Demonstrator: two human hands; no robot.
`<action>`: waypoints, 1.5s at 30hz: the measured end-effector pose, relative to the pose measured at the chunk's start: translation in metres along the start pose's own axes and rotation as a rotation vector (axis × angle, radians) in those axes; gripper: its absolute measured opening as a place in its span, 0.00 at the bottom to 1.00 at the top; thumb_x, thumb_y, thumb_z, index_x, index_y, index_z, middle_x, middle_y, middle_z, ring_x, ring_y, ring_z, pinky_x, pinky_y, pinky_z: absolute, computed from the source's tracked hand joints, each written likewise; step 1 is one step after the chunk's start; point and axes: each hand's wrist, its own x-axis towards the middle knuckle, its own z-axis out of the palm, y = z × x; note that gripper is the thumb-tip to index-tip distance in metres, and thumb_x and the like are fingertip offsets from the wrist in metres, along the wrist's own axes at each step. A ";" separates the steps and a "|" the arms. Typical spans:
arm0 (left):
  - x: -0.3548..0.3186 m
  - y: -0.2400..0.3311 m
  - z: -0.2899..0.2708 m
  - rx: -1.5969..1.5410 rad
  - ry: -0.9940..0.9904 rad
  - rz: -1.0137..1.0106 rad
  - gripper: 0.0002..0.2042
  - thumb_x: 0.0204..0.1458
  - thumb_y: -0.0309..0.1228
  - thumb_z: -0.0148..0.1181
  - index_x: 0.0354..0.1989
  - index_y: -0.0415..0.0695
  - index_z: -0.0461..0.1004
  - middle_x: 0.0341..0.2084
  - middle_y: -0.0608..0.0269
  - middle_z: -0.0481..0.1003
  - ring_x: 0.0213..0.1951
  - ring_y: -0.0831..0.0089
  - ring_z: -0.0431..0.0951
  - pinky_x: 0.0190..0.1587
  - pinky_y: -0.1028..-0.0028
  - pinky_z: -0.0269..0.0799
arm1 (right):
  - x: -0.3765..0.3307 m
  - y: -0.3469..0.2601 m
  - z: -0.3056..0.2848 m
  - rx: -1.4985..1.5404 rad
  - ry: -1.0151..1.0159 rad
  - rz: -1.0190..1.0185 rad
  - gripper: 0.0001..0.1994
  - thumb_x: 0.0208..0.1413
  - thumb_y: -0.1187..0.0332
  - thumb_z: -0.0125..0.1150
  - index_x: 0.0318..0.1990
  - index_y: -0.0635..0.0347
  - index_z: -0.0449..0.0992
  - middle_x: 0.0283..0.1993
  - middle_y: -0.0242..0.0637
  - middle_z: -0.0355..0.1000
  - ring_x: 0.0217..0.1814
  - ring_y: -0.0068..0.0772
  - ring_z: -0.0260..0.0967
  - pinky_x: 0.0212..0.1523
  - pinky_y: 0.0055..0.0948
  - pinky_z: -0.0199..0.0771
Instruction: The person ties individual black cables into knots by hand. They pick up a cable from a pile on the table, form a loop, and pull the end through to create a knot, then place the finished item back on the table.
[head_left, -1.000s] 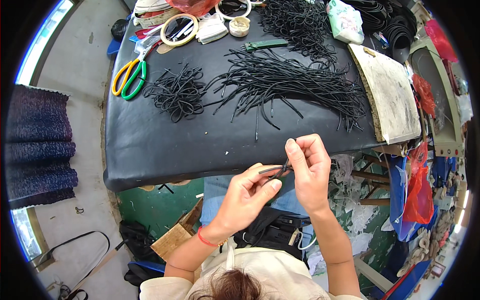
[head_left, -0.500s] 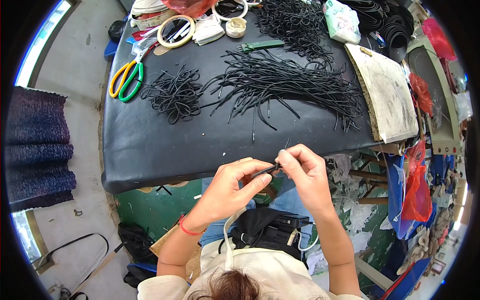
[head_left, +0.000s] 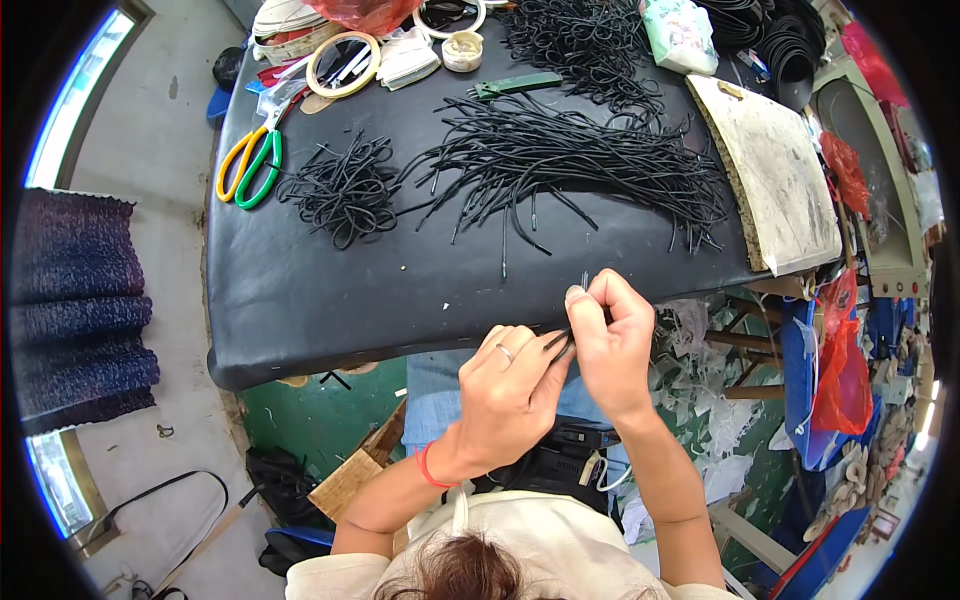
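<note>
Head view: my left hand had just rolled knuckles-up against my right hand; both pinched a short black cord, so my hold seemed closer around it. Beyond my grip lay a loose cord bundle.

**MARKINGS: NONE LEGIBLE**

I can read no text, number or sign. Black cord in my grip: no readable marking. White packet, one o'clock from that cord: coloured markings, illegible. Beige casing, three o'clock: panel details too small to read.
</note>
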 end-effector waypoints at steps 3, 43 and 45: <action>0.003 -0.007 -0.002 -0.161 -0.073 -0.155 0.04 0.45 0.21 0.59 0.30 0.35 0.74 0.21 0.56 0.70 0.21 0.66 0.71 0.25 0.73 0.66 | 0.001 0.005 -0.010 0.158 -0.090 0.144 0.11 0.55 0.72 0.55 0.21 0.61 0.64 0.18 0.22 0.60 0.21 0.09 0.53 0.20 0.15 0.53; 0.010 -0.016 -0.021 -1.045 -0.094 -0.768 0.10 0.53 0.26 0.57 0.42 0.37 0.73 0.32 0.62 0.76 0.34 0.79 0.75 0.39 0.79 0.71 | 0.008 -0.012 -0.003 0.279 -0.184 0.186 0.14 0.60 0.60 0.49 0.43 0.63 0.70 0.37 0.33 0.71 0.39 0.19 0.67 0.39 0.19 0.66; 0.012 -0.015 -0.026 -1.026 -0.051 -0.773 0.10 0.52 0.26 0.57 0.42 0.37 0.72 0.34 0.59 0.76 0.36 0.75 0.76 0.40 0.77 0.73 | 0.007 -0.003 -0.016 0.235 -0.157 0.247 0.17 0.61 0.57 0.47 0.43 0.63 0.70 0.38 0.33 0.71 0.40 0.19 0.67 0.41 0.21 0.65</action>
